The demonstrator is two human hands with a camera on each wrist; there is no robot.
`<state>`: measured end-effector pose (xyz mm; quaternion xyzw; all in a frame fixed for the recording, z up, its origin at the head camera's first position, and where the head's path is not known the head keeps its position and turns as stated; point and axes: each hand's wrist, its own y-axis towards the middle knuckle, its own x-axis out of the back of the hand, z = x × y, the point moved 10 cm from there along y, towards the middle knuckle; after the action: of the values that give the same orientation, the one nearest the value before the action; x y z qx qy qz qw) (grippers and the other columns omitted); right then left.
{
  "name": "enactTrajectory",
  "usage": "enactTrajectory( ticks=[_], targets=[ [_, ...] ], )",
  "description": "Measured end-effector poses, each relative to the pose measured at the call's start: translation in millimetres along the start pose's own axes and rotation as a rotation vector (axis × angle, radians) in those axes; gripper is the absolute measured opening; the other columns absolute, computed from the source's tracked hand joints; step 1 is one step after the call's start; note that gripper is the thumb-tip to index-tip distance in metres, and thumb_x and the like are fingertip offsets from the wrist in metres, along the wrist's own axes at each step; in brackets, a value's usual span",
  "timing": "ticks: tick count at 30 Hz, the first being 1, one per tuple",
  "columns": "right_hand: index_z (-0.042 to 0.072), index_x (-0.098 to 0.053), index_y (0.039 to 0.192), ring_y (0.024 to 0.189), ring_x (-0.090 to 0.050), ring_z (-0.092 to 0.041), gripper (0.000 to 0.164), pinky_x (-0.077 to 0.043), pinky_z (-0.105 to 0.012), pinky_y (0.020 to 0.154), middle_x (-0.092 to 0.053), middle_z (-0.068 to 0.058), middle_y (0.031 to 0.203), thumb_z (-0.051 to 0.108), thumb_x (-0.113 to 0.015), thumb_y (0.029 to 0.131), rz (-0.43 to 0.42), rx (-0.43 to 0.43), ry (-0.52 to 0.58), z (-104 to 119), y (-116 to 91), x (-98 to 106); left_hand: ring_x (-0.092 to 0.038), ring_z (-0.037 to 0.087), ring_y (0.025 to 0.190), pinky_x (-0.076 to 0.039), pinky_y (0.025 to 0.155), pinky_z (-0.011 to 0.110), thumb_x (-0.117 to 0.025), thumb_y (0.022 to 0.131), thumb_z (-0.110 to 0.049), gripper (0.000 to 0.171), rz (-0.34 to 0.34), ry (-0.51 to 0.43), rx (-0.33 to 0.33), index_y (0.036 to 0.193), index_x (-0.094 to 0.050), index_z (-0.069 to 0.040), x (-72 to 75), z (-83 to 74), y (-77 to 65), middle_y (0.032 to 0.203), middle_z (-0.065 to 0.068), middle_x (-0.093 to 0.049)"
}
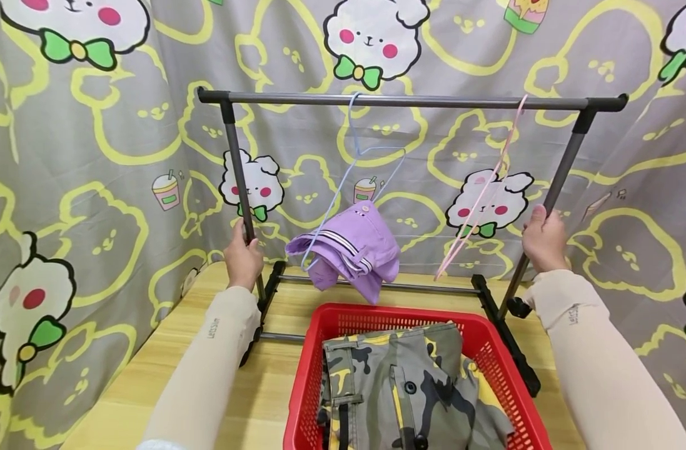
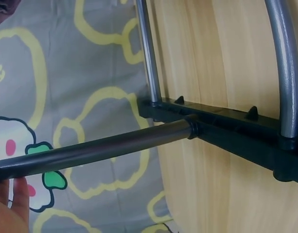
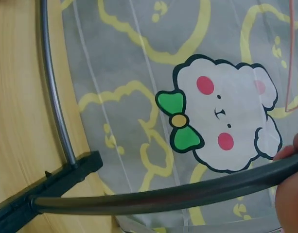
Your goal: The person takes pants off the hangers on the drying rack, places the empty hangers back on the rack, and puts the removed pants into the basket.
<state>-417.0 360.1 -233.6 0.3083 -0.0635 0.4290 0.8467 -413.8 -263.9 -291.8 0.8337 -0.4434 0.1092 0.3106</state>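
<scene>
Grip: I have both clamped on the rack, the left hand (image 1: pixel 244 262) around the left post (image 1: pixel 237 162), the right hand (image 1: pixel 547 242) around the right post (image 1: pixel 564 159).
Rack: this dark grey garment rack (image 1: pixel 433 101) stands upright at the far side of the bench, its joints black.
Blue hanger: the blue hanger (image 1: pixel 358 150) hangs near mid-bar, carrying a lilac garment (image 1: pixel 356 244) with striped trim.
Pink hanger: bare, the pink hanger (image 1: pixel 509 139) hangs to the right.
Basket: at the near side, the red basket (image 1: pixel 399 309) holds camouflage clothing (image 1: pixel 371 369).
Bench and room: pale wood-grain bench (image 1: pixel 134 387); grey curtain (image 1: pixel 129 112) with cartoons behind.
Left wrist view: I get the left post's joint with its black foot (image 2: pixel 236 138) up close; from the head, the hand covers part of that post.
</scene>
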Motion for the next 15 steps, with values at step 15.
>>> enactTrajectory(
  ticks=[15],
  targets=[
    [0.015,-0.04,0.087,0.06,-0.044,-0.009,0.041,-0.036,-0.022,0.052,-0.046,-0.001,0.072,0.051,-0.022,0.093,0.058,0.003,0.031,-3.1,8.0,-4.5,-0.057,0.035,0.09,-0.045,0.077,0.047,-0.048,0.094,-0.015,0.051,-0.026,0.02,0.002,0.14,-0.029,-0.028,-1.9,-0.6,-0.2,0.107,0.014,-0.06]
  ],
)
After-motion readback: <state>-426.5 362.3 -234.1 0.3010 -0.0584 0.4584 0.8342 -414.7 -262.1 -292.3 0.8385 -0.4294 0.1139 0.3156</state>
